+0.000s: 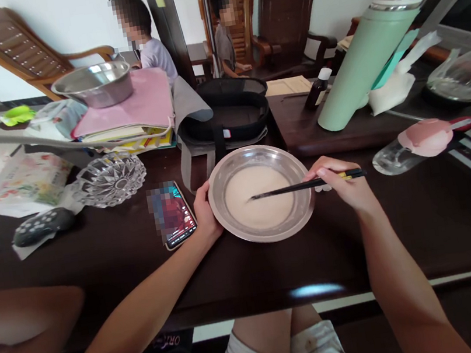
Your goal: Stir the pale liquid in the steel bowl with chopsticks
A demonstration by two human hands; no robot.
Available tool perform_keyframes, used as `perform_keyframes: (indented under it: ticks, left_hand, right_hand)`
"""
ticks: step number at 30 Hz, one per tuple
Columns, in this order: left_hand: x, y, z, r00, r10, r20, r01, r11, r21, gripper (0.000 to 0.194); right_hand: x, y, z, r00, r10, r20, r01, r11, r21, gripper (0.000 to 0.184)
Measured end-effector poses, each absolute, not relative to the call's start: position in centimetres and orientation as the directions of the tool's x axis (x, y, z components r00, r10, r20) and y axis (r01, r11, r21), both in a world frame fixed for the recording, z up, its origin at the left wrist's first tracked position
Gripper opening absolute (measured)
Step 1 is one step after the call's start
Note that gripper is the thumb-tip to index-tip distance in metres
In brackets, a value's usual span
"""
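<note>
A wide metal bowl [215, 188] with a pale, milky liquid [262, 211] in it stands on the dark table before me. My left hand [207, 216] grips the bowl's left rim, some of its fingers hidden behind the side. Dark chopsticks [284, 190] with a yellow band are pinched in my right hand [335, 179] at the bowl's right edge. Their tips dip into the liquid near the middle. Just left of my left hand lies a phone [174, 215] with its screen lit.
Left on the table [267, 272] are a glass dish [110, 180], a dark controller-like object [43, 226] and a tissue pack [26, 184]. Behind stand a black bag [230, 115] and a steel basin [96, 88] on folders. A green thermos [371, 62] and pink-lidded bottle [425, 139] stand right. Two people are beyond.
</note>
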State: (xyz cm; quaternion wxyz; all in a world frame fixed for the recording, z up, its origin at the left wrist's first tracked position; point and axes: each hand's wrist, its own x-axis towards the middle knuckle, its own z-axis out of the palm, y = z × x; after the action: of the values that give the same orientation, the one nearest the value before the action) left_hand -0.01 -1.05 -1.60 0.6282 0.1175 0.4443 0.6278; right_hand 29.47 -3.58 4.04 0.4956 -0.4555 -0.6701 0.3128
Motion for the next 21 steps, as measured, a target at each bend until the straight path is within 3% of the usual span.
perform_keyframes:
  ticks: [4,7,11,17,21]
  left_hand:
    - [-0.04,-1.1,-1.65,-0.167,0.902,-0.398,-0.689,0.182,0.701,0.027]
    - [-0.07,-1.1,-1.65,-0.165,0.904,-0.394,-0.693,0.178,0.698,0.027]
    - [-0.06,-1.07,-1.51,-0.19,0.895,-0.404,-0.685,0.175,0.708,0.026]
    - [-0.02,-1.13,-1.47,-0.181,0.899,-0.399,-0.687,0.175,0.705,0.026]
    - [-0.01,-1.11,-1.61,-0.178,0.905,-0.387,-0.689,0.166,0.705,0.027]
  right_hand:
    - [30.2,-3.47,3.54,0.038,0.921,0.387,0.264,0.364,-0.893,0.04]
    - [30.12,-3.54,3.54,-0.017,0.928,0.371,0.221,0.366,-0.904,0.042]
    - [29.42,-3.57,4.07,-0.129,0.922,0.365,0.294,0.387,-0.874,0.042]
    - [30.28,-3.39,3.51,0.07,0.915,0.397,0.274,0.365,-0.89,0.041]
    - [29.84,-3.55,3.58,-0.028,0.923,0.383,0.231,0.379,-0.896,0.044]
